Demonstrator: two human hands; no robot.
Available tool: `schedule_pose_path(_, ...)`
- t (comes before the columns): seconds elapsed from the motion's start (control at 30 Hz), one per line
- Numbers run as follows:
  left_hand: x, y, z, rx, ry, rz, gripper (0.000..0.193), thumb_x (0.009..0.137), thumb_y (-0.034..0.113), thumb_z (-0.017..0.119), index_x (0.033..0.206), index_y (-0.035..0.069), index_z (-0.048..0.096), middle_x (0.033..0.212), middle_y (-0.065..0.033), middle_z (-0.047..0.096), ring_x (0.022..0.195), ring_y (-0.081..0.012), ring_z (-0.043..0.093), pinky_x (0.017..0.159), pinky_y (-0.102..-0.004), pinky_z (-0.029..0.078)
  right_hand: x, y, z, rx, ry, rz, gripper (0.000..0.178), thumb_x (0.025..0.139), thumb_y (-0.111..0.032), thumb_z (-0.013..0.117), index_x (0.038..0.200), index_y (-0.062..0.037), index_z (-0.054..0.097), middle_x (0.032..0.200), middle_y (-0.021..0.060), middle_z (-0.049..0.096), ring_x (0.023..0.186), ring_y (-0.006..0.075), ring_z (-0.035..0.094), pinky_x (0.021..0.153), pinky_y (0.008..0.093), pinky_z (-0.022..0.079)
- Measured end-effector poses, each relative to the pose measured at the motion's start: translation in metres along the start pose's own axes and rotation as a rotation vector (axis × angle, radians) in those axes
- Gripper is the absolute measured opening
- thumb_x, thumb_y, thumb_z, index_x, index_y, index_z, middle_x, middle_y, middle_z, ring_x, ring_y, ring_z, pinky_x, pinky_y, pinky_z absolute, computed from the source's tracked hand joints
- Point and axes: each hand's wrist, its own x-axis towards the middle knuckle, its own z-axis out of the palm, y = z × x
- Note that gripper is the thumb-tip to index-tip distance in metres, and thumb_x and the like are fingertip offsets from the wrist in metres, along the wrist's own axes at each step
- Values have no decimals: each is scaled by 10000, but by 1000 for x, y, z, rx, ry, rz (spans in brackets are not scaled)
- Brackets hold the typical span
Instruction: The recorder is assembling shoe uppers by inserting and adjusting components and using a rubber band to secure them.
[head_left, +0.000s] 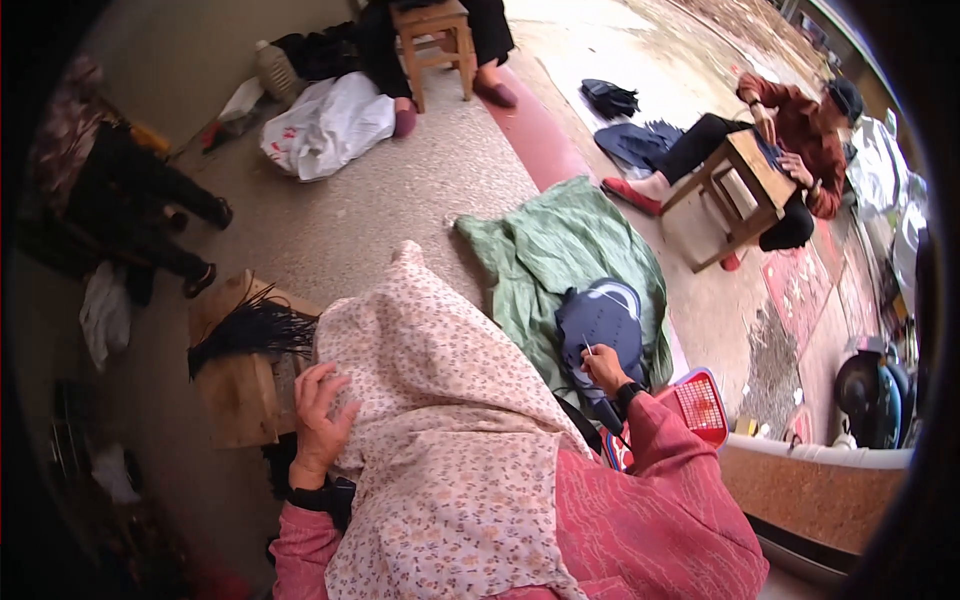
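Observation:
My left hand (322, 420) is held over the edge of my flowered apron (430, 360), its fingers apart and nothing in them. Beside it, a bundle of thin dark strands (255, 335) lies on a wooden stool (238, 400). On my right, my right hand (606, 370) reaches over dark blue pieces (603, 322) that have pale curved edges. Its fingertips are closed on a thin white strip (587, 343), whose exact kind is too small to tell. Under the blue pieces spreads a crumpled green cloth (560, 240).
A red plastic basket (703, 405) stands by my right forearm. At the far right a person (800, 150) works at a wooden stool (745, 190). Another person sits behind a stool (433, 35) at the back, near a white sack (330, 125). Someone in dark trousers (140, 180) is at left.

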Motion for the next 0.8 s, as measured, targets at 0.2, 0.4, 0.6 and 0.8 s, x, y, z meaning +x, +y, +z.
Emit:
schedule_pose_path(0.2,4,3,36,156,-253,97,466,783,370,709,1167,111,661,1446,-118,452,1404,-341,282,1149,-517,164,5,50,-24,229,139,143,151,876,-92,487,955,-16,591,699,69,586,458,121,456,378,276,316)
schedule_pose_path(0.4,10,4,44,109,-199,-1,344,828,357,673,1023,75,659,1445,-128,461,1377,-358,328,1139,-499,197,44,97,-55,-259,735,-74,209,743,-150,637,868,17,641,752,117,649,675,212,620,669,343,500)
schedule_pose_path(0.6,15,-1,41,-28,-195,-29,329,843,314,656,697,77,481,1384,-165,528,1372,-380,350,1139,-494,193,43,90,-69,-188,755,69,432,715,-253,763,1001,25,597,899,138,643,822,231,617,776,352,496)
schedule_pose_path(0.8,15,-5,42,-78,-173,-54,308,838,285,651,692,81,472,1385,-171,532,1379,-380,346,1139,-498,185,44,83,-67,-200,729,81,624,715,-329,804,1130,55,540,1051,226,633,967,319,624,882,386,479)
